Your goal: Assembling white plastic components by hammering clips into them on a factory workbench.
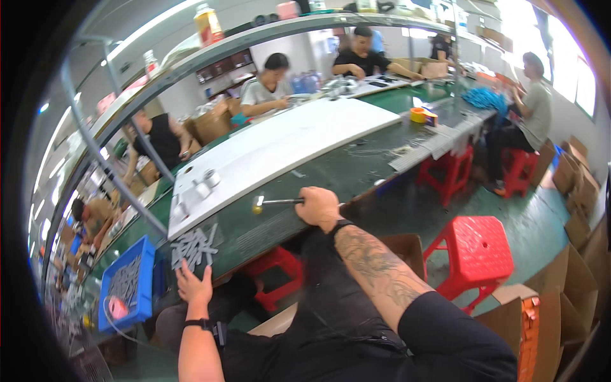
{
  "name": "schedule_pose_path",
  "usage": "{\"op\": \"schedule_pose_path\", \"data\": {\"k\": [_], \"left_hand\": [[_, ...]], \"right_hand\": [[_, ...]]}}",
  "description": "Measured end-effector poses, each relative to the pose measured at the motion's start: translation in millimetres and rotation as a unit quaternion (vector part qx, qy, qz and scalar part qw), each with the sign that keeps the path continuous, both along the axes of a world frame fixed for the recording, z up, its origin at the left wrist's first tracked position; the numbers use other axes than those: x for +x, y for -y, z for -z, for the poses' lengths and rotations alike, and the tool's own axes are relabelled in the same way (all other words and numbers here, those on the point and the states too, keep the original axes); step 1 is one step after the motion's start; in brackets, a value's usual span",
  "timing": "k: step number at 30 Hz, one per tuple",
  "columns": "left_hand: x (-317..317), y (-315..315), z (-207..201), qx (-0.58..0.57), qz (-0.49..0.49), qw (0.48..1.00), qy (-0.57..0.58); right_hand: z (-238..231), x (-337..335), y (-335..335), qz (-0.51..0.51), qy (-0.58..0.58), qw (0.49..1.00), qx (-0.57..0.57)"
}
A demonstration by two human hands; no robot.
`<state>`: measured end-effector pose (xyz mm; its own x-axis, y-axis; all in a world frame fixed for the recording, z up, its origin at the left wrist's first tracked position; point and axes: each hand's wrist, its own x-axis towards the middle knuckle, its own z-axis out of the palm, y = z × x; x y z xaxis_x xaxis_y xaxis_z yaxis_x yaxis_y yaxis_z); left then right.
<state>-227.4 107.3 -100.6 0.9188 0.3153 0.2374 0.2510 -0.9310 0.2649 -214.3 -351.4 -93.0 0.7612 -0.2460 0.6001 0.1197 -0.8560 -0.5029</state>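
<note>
The grip of the right hand (318,207) is closed round a hammer (277,202) above the counter's (254,234) near edge; the left hand (195,288), fingers spread, meets grey strips (195,245) near that edge.

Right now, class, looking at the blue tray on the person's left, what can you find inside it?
The blue tray holds many narrow grey pieces and, at its near end, a pink object. Whatever lies beneath them is covered and cannot be seen.
</note>
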Motion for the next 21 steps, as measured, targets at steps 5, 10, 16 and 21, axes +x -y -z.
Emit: {"op": "schedule_pose_path", "data": {"k": [5,10,16,21], "left_hand": [[-9,16,4,0.012,0.014,1.000,0.010],[-19,34,-1,0.047,0.055,0.997,-0.004],[-22,57,-11,0.066,0.076,0.994,-0.046],[-10,66,-10,0.071,0.082,0.994,-0.035]], "right_hand": [[-4,-6,5,0.003,-0.026,1.000,-0.007],[-1,-5,10,-0.001,-0.030,0.999,-0.037],[3,-4,7,-0.015,-0.029,0.999,-0.029],[3,-3,9,-0.008,-0.022,0.999,-0.045]]}}
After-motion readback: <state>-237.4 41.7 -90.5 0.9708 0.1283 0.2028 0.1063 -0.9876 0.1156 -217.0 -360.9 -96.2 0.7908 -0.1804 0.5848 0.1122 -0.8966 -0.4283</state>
